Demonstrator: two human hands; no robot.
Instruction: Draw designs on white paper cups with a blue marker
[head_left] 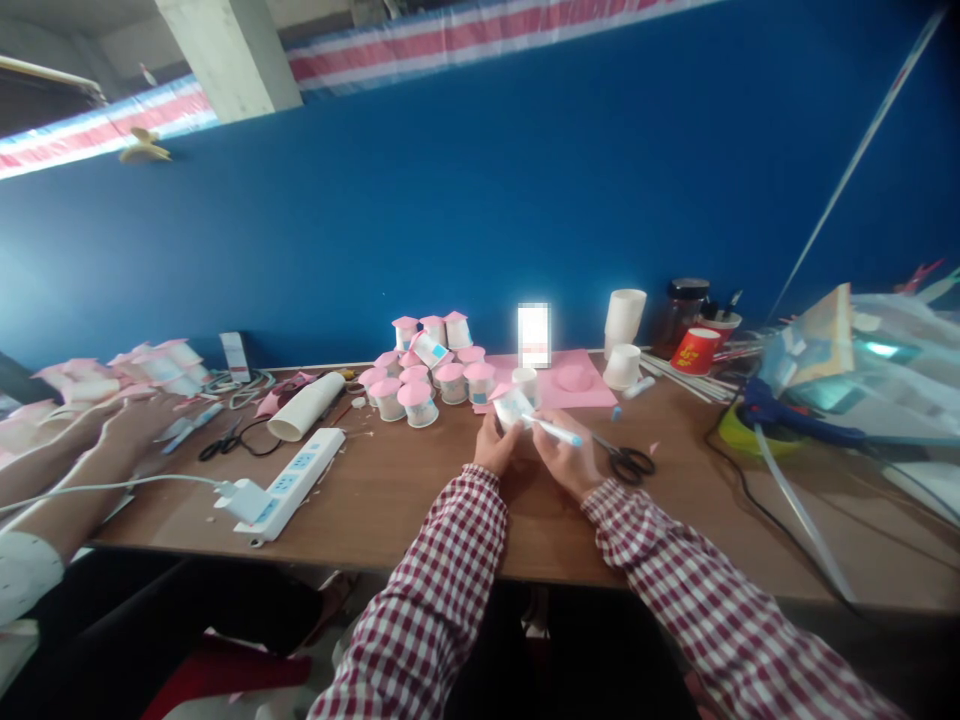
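My left hand (496, 448) is closed round a small white paper cup (512, 407) with pink trim, held just above the brown table (420, 500). My right hand (568, 462) grips a white pen with a blue tip (556, 431), whose point rests against the cup. Both sleeves are red-and-white checked. Black scissors (628, 461) lie just right of my right hand.
A cluster of pink-topped cups (429, 372) and pink paper (571, 381) lie behind my hands. A white power strip (291, 482) and white tube (306, 405) sit left. Another person's arms (82, 450) work at far left. Stacked white cups (624, 318), a red cup (695, 351) and plastic bags (862, 370) stand right.
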